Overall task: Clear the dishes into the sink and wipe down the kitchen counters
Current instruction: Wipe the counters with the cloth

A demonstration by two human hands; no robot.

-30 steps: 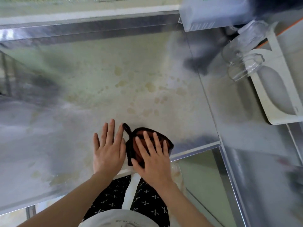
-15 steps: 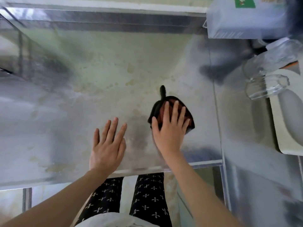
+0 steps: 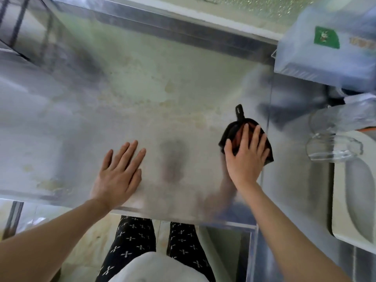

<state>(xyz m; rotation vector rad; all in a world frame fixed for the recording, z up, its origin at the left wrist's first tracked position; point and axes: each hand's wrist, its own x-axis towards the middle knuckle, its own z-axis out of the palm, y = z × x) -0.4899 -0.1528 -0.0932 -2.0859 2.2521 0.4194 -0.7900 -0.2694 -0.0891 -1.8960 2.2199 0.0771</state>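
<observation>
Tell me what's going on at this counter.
A person is wiping a steel counter. The right hand presses flat on a dark cloth near the counter's right edge, while the left hand rests flat on the bare metal. Yellowish stains show across the middle of the counter. Off to the right sit a clear glass and a white tray.

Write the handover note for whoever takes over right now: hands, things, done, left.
Left hand flat on the steel counter. Right hand pressed flat on the dark cloth near the counter's right edge. The strip between the hands looks wiped; yellowish stains mark the middle and near-left. Clear glass vessels sit to the right, not cleared. To do: wipe the stains, move the glass; no sink in view.
</observation>
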